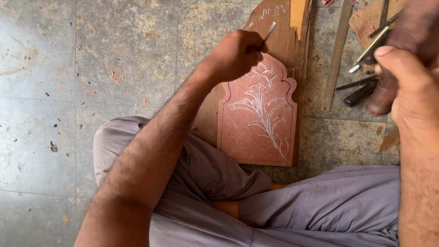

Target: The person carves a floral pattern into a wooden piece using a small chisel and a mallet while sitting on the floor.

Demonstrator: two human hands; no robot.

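Left hand (235, 55) fisted on chisel (270, 31), tip at flower top of carved slab (256, 123), which lies on board (283, 27) by your knees. Right hand (402, 73) blurred near tools (361, 91); fingers' state unclear. Keep chisel steady on line, strike lightly.

Reddish-brown panel (256, 123) bears pale carved floral pattern.

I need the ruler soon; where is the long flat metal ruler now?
The long flat metal ruler lies on the floor right of the arched reddish stone slab, beside loose tools.
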